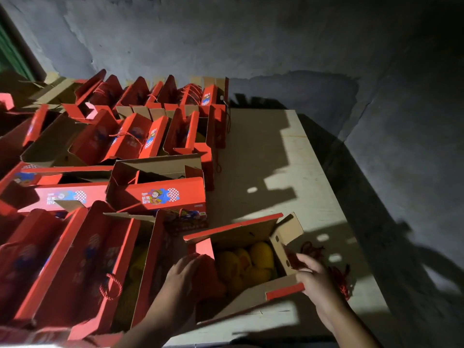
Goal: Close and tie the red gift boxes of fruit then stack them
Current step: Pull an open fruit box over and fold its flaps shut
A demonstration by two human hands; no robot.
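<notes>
The open gift box (247,270) sits at the near end of the pale table (308,187), a little apart from the crowd of other red boxes (160,197) that fills the left side, most with their flaps up. Yellow fruit (253,259) lies heaped inside it, and that, to my eye, is what the closing depends on: the fruit wants to sit below the fold lines before any flap comes over, otherwise the lid will bulge and the cord won't draw tight. I'd fold the short end flaps in first, then bring the two long flaps with the red edges together so the handle tabs meet, and only then run the red cord (339,280) through. The left hand (184,275) is laid on the left end flap, fingers curved over its top edge, pressing more than gripping. The right hand (313,277) reaches in from the right at the near right corner, with the thumb on the near long flap beside its red strip and the fingers up by the right end flap. The tasselled cord lies just beyond its knuckles, and in this poor light I cannot tell whether it is pinched or merely lying there.
</notes>
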